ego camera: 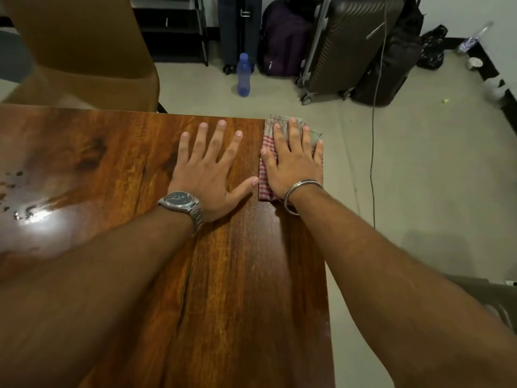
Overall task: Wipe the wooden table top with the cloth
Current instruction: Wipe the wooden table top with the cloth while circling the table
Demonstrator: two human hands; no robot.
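A glossy wooden table top (223, 275) fills the lower left of the head view. At its far right corner lies a folded red-and-white checked cloth (265, 177), mostly covered by my right hand (293, 166). That hand presses flat on the cloth with fingers spread, a metal bangle on the wrist. My left hand (208, 175) rests flat on the bare wood just left of the cloth, fingers apart, holding nothing, with a silver watch on the wrist. Its thumb nearly touches the cloth's edge.
Dark specks and a bright glare (16, 191) mark the table's left side. A brown chair (84, 51) stands beyond the far edge. On the floor are a blue bottle (243, 75), suitcases (344, 46), bags and a hanging cable (373, 152) to the right.
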